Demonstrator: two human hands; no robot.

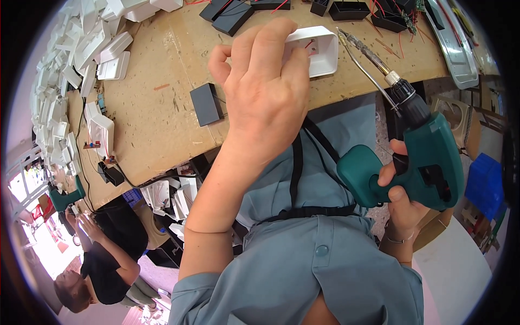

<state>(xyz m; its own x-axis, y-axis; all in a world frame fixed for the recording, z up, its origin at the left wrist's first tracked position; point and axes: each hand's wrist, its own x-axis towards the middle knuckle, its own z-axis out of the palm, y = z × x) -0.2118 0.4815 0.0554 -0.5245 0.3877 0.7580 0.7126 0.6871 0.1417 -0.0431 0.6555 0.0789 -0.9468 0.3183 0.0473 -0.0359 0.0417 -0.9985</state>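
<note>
Left hand (265,92) grasping white plastic housing (319,51) on workbench (157,108); right hand (401,195), beside the housing, gripping green electric screwdriver (422,157).

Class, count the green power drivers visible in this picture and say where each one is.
2: one green driver in the right hand; another on the bench's left end. Others may be hidden.

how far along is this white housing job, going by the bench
Done, seemingly: a big heap of white housings lines the bench's left edge. In hand: the left hand grips an open white housing with red wires inside, while the right hand holds a green power screwdriver, bit near it. Left: black boxes wait at the far edge.
</note>
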